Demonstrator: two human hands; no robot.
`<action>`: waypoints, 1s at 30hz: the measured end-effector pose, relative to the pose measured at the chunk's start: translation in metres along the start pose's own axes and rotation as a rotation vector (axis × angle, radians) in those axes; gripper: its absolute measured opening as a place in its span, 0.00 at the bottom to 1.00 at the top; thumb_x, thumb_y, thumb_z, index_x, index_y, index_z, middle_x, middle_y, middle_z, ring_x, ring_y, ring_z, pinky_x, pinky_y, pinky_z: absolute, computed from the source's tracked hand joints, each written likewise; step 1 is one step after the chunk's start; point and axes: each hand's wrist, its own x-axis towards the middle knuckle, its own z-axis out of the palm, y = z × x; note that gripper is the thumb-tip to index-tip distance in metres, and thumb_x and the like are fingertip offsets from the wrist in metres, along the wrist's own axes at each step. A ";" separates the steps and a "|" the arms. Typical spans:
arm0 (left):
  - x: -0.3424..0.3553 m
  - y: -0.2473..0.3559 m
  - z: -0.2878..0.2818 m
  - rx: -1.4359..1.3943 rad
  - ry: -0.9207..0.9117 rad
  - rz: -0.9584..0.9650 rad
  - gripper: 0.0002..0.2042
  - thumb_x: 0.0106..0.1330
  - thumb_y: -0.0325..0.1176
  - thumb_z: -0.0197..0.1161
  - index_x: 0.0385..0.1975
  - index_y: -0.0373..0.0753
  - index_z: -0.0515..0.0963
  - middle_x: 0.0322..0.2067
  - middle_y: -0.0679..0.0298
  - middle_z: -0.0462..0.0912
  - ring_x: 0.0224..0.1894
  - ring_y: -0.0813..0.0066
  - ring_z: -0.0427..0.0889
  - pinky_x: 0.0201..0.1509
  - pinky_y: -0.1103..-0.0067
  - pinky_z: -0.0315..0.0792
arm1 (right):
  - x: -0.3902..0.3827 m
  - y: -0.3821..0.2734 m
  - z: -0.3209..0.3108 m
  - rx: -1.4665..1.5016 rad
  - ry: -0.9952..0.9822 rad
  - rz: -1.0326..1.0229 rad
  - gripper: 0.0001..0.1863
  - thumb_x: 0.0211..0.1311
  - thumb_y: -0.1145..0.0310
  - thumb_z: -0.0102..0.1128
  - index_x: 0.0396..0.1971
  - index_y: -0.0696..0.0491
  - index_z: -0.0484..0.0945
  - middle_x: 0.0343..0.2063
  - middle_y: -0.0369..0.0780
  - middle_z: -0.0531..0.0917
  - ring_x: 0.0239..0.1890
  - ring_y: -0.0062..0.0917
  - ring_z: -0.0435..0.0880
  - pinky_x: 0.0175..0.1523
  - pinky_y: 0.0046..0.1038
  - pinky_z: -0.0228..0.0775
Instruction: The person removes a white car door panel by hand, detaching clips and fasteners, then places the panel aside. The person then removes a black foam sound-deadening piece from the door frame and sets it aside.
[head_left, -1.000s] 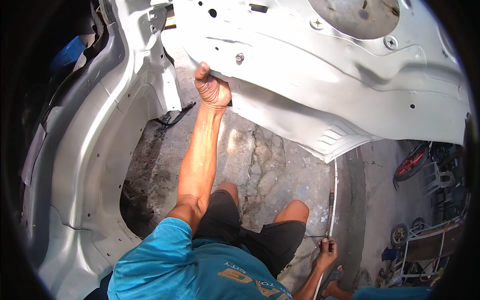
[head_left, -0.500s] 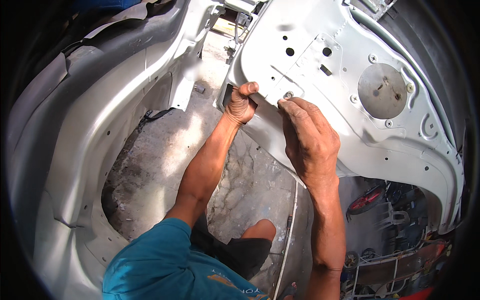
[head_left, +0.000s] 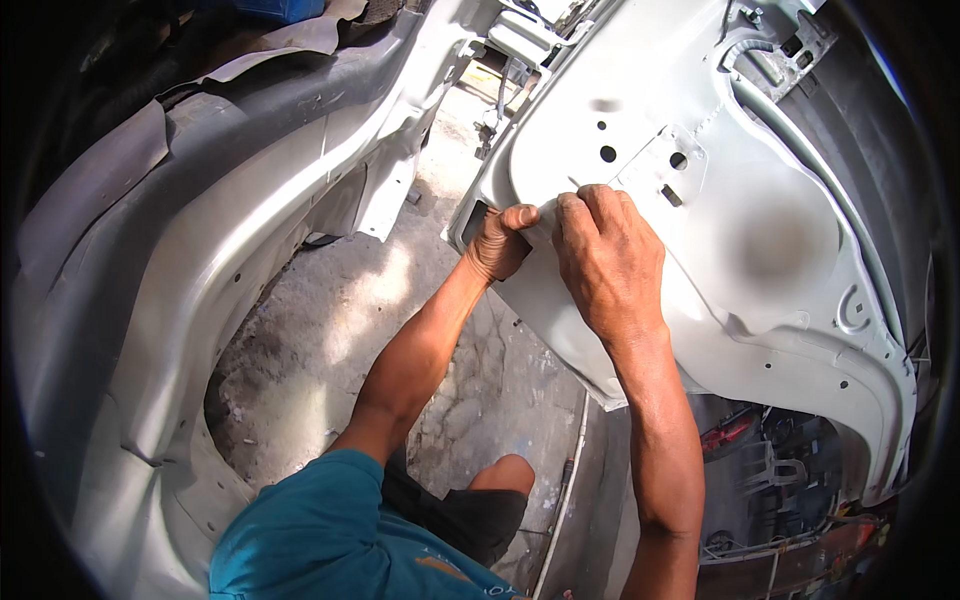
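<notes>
My left hand (head_left: 505,240) grips the edge of a white metal car door panel (head_left: 620,60), at a rectangular opening, with its thumb over the inner face. Just right of it, my right hand (head_left: 610,260) is closed, fingertips bent against the panel; whatever they hold is hidden. Small holes show above the fingers, and a large round area farther right is blurred. The white door-frame body (head_left: 190,290) of the vehicle curves along the left, with loose grey trim strips (head_left: 100,180) on it.
Cracked concrete floor (head_left: 300,390) shows below the panel, with a thin white pipe (head_left: 560,500) along it. At the lower right are a red wheel (head_left: 725,430), a pale plastic chair (head_left: 770,465) and a metal-framed cart (head_left: 760,550). A blue container (head_left: 270,8) sits at the top left.
My right hand came up from beside the white pipe to the door panel and now bends closer against it. The view has turned, and my left hand stays gripping the panel edge.
</notes>
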 end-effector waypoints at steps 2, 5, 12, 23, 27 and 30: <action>-0.002 0.001 0.005 -0.004 -0.009 0.038 0.34 0.50 0.51 0.76 0.55 0.38 0.78 0.50 0.64 0.82 0.58 0.67 0.77 0.66 0.72 0.69 | -0.002 0.000 -0.002 0.002 -0.040 0.015 0.11 0.52 0.75 0.67 0.37 0.54 0.80 0.36 0.38 0.79 0.38 0.30 0.82 0.41 0.32 0.78; -0.001 -0.001 0.005 0.015 0.036 0.066 0.30 0.51 0.50 0.75 0.51 0.38 0.80 0.50 0.64 0.81 0.56 0.68 0.77 0.64 0.72 0.70 | -0.002 0.002 0.000 0.029 -0.052 0.022 0.11 0.53 0.75 0.65 0.38 0.54 0.80 0.36 0.38 0.79 0.38 0.31 0.82 0.41 0.33 0.78; -0.005 0.000 0.007 -0.016 -0.004 0.030 0.25 0.54 0.49 0.74 0.46 0.39 0.81 0.46 0.65 0.82 0.52 0.71 0.78 0.60 0.73 0.71 | 0.005 0.002 -0.004 0.080 -0.111 -0.006 0.10 0.53 0.77 0.63 0.37 0.55 0.79 0.35 0.38 0.78 0.39 0.31 0.81 0.40 0.33 0.78; -0.008 0.005 0.008 -0.032 -0.014 -0.026 0.26 0.52 0.50 0.73 0.45 0.38 0.81 0.44 0.65 0.83 0.51 0.70 0.79 0.58 0.74 0.71 | 0.017 0.010 -0.014 0.139 -0.197 -0.024 0.06 0.53 0.75 0.61 0.32 0.56 0.82 0.34 0.39 0.78 0.41 0.30 0.81 0.43 0.31 0.79; -0.008 0.005 0.010 -0.009 -0.037 -0.031 0.30 0.52 0.51 0.73 0.50 0.37 0.79 0.44 0.64 0.83 0.50 0.69 0.79 0.58 0.74 0.72 | 0.012 0.012 -0.019 0.087 -0.201 -0.126 0.05 0.53 0.74 0.62 0.31 0.57 0.81 0.35 0.39 0.77 0.41 0.29 0.81 0.44 0.30 0.80; -0.006 0.005 0.006 -0.046 -0.100 -0.062 0.29 0.53 0.51 0.73 0.50 0.38 0.79 0.44 0.64 0.82 0.50 0.70 0.80 0.56 0.74 0.74 | 0.011 0.014 -0.017 0.062 -0.200 -0.183 0.06 0.54 0.74 0.61 0.32 0.58 0.80 0.35 0.40 0.77 0.40 0.28 0.80 0.44 0.29 0.80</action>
